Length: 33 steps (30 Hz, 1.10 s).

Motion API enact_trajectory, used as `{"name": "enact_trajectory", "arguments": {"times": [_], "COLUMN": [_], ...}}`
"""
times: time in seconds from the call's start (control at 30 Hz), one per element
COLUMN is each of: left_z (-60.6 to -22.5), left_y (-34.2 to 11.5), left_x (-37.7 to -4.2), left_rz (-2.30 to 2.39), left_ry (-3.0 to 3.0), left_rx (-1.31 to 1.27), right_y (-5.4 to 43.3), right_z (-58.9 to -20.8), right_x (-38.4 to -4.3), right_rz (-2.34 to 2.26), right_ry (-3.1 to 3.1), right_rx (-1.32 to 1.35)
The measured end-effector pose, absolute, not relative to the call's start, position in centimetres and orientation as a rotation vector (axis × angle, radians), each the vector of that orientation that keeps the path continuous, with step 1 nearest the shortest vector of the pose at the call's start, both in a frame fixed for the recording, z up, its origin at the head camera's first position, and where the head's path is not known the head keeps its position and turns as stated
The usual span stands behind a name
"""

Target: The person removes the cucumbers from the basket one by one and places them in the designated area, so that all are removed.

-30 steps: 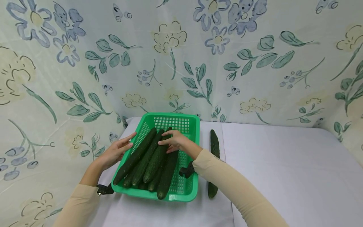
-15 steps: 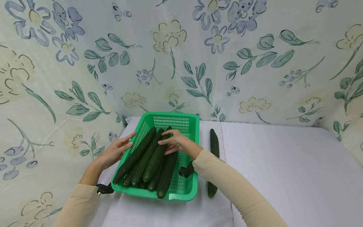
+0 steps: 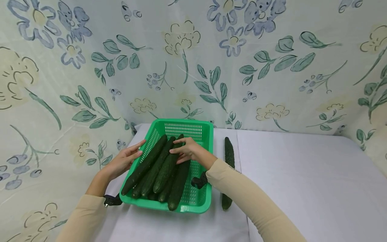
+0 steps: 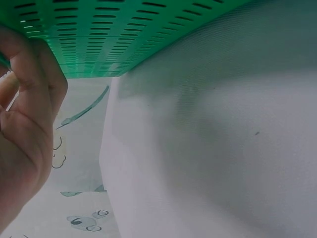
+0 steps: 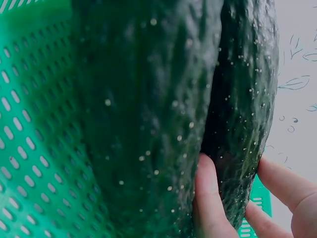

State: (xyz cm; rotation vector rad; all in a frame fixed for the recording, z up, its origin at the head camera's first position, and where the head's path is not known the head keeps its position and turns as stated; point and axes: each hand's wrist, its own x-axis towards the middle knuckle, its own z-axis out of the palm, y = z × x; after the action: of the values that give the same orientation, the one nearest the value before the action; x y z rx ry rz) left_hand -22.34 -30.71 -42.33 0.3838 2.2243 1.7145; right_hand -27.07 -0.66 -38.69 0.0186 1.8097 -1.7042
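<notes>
A green plastic basket (image 3: 196, 200) with slotted walls holds several long, dark green cucumbers (image 3: 145, 166) piled toward its left side. My left hand (image 3: 121, 163) holds the basket's left rim; in the left wrist view its bent fingers (image 4: 37, 74) lie against the slotted outer wall. Inside the basket, my right hand (image 3: 188, 151) grips one cucumber (image 3: 163, 176) on top of the pile near its far end. The right wrist view shows the thumb and fingers on opposite sides of that cucumber (image 5: 245, 109), with another cucumber (image 5: 143, 99) close beside it.
A single cucumber (image 3: 229, 154) lies on the white tablecloth (image 3: 290, 174) right of the basket, partly hidden behind the right sleeve. A flower-print cloth (image 3: 181, 90) hangs at the back and left. Black wrist cameras sit near both wrists.
Both hands stay almost where they were, the right on the cucumber and the left at the basket rim. The head view shifts very slightly.
</notes>
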Motion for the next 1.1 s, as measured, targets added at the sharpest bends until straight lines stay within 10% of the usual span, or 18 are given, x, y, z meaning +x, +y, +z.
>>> {"name": "enact_trajectory", "arguments": {"times": [1.1], "left_z": [-42.43], "left_y": [-30.67], "left_x": [-22.41], "left_rz": [1.712], "left_ry": [2.222], "left_rx": [0.415], "right_y": [-0.64], "right_z": [-38.45], "right_x": [-27.01], "right_rz": [-1.728], "right_ry": [1.812], "right_rx": [0.042]}}
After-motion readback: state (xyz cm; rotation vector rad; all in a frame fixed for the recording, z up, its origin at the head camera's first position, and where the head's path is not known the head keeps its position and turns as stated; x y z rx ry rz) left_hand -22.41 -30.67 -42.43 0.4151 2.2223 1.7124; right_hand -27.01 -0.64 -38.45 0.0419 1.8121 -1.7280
